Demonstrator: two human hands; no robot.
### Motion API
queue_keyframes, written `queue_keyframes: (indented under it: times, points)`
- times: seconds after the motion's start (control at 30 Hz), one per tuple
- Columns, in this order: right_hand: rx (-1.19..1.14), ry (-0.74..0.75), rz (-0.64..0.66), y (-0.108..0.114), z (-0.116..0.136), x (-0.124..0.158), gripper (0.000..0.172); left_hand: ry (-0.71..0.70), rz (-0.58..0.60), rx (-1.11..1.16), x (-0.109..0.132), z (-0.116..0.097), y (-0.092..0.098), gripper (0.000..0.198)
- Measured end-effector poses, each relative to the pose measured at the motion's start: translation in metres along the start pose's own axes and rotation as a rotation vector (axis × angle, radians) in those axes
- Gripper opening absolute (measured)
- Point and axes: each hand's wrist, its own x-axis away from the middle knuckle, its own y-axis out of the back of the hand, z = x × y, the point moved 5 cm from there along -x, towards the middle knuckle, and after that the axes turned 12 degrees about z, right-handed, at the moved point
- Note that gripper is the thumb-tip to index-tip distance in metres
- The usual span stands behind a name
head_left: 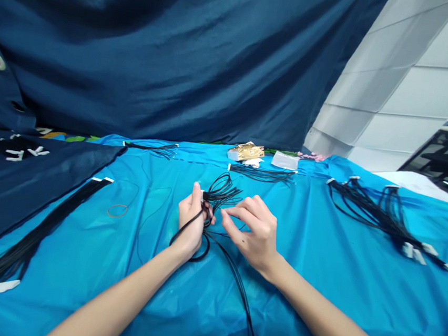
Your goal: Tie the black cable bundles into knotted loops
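Note:
In the middle of the blue cloth, my left hand is closed around a bundle of black wires. The bundle fans out in loops above the fingers, and a small white connector end shows by the thumb. Longer black wires from the same bundle trail down toward the front edge, and one loop hangs below the wrist. My right hand is just right of the bundle, thumb and index finger pinched together near the wires. Whatever lies between those fingertips is too small to make out.
Black wire harnesses with white connectors lie at the left, at the right and at the back. A rubber band rests left of my hands. Gold packaging sits behind, before a dark blue curtain.

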Motion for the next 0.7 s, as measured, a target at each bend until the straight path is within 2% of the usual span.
queue_keyframes:
  times: [0.47,0.57,0.7]
  points:
    - [-0.017,0.050,0.007,-0.0013,0.0056,0.0008,0.008,0.010,-0.035,-0.097,0.0031,-0.0048,-0.0025,0.051]
    - [-0.014,0.082,0.009,-0.0014,0.0062,0.0018,0.004,0.020,-0.016,-0.102,0.0038,-0.0052,-0.0048,0.051]
    - [-0.002,0.105,0.012,-0.0015,0.0051,0.0036,0.009,0.062,0.028,-0.076,0.0051,-0.0022,-0.0070,0.048]
